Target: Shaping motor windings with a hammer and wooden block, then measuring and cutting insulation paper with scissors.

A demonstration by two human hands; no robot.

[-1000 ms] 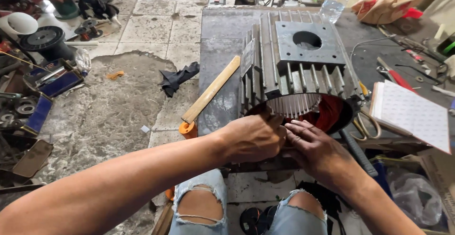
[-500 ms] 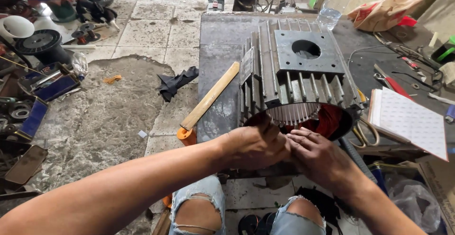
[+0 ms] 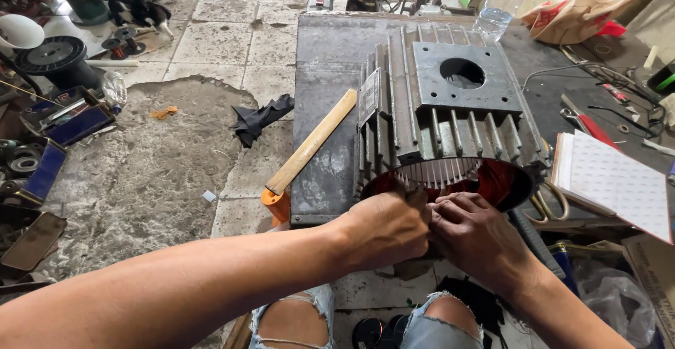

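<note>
Finned grey motor housing (image 3: pixel 450 120) lies on its side on a grey metal table (image 3: pixel 327 60), open end hanging at the table's near edge, facing the person. Red winding insulation (image 3: pixel 503 179) shows inside the bore. Wooden stick (image 3: pixel 313 143) lies diagonally just left of the housing, orange end past the table edge. Squared-paper notebook (image 3: pixel 612 183) sits close on the right, scissors (image 3: pixel 545 205) between it and the housing. Plastic bottle (image 3: pixel 496 11) at far edge, loose tools and wires far right. Left of the table, open concrete floor with a black rag (image 3: pixel 260 115); clutter further left. Little room on the right, free room left. Left hand (image 3: pixel 385 229) clenched, fingertips pinched at the lower rim of the bore. Right hand (image 3: pixel 481 240) curled, fingers meeting the left's; what they pinch is hidden.
</note>
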